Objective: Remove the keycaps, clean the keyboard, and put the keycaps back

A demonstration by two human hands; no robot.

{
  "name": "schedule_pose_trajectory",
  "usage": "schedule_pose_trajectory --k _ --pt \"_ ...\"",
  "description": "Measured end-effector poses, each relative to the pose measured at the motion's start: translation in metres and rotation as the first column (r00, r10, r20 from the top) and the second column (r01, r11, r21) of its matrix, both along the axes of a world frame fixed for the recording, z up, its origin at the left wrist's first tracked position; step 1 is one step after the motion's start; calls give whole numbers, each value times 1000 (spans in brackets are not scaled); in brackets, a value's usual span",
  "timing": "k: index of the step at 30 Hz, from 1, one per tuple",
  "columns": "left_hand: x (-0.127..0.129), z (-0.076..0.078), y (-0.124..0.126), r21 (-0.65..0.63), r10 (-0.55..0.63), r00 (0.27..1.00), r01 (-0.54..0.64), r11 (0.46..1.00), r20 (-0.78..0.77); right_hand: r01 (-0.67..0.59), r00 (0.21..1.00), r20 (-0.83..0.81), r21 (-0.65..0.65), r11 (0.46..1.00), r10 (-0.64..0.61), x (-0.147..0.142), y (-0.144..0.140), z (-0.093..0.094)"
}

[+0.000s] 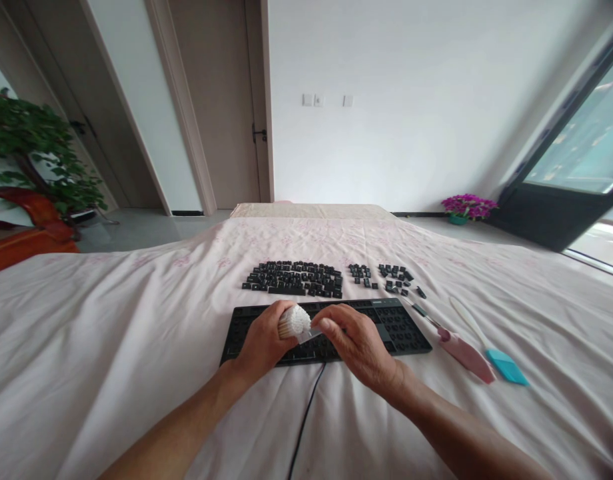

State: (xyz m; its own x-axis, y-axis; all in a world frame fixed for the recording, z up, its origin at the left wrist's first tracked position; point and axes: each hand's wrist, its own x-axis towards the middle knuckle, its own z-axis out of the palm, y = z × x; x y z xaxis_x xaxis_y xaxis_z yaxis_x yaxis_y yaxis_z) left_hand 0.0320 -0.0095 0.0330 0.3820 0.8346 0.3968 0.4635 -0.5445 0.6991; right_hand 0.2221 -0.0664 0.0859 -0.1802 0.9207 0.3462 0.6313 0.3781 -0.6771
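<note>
Wrapped around a bundle of cotton swabs, my left hand holds it above the keyboard, white tips facing up and to the right. My right hand has its thumb and fingers pinched at a clear plastic wrapper beside the swabs. Under both hands lies a black keyboard, its keycaps off across much of the visible area; the hands hide its middle. Its cable runs toward me. Behind it, loose black keycaps lie in a large group, with smaller groups of keycaps to the right.
On the pink floral cloth, right of the keyboard, lie a pink-handled tool with a metal shaft and a blue brush with a pale handle. Beyond the cloth stand a potted plant, a wooden chair arm and pink flowers.
</note>
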Motion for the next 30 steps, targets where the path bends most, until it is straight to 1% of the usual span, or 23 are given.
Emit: schedule_pose_trajectory --k 3,4,5,7,9,12,14,19,23,26,30 --pt "0 0 0 7 -24 999 23 1000 35 -39 994 -105 -210 977 17 4 14 5" --pt "0 0 0 8 -36 999 36 999 39 -49 994 -107 -253 966 22 4 20 6" --pt "0 0 -1 8 -46 998 45 999 41 -47 996 -85 -269 962 24 5 26 7" --pt "0 2 -2 10 -54 998 53 999 39 -18 1000 6 -226 974 20 3 34 10" --pt "0 3 -3 11 -50 998 50 999 31 5 992 122 -125 992 11 -1 37 14" --pt "0 4 -2 21 -44 999 44 999 15 -15 961 275 -8 1000 16 -6 38 21" --pt "-1 4 -1 35 -44 999 44 998 4 -27 932 361 26 999 15 -9 37 25" --pt "-2 1 0 44 -46 999 46 998 -9 -78 833 550 -1 997 66 -10 40 29" --pt "-2 -3 0 44 -50 999 50 998 -3 -126 768 632 -13 992 106 -11 45 26" --pt "-2 -5 2 36 -61 998 61 998 5 -154 752 646 -16 988 128 -11 46 23" --pt "-4 -6 5 5 -38 999 38 999 22 -135 773 627 11 991 99 -6 43 20"
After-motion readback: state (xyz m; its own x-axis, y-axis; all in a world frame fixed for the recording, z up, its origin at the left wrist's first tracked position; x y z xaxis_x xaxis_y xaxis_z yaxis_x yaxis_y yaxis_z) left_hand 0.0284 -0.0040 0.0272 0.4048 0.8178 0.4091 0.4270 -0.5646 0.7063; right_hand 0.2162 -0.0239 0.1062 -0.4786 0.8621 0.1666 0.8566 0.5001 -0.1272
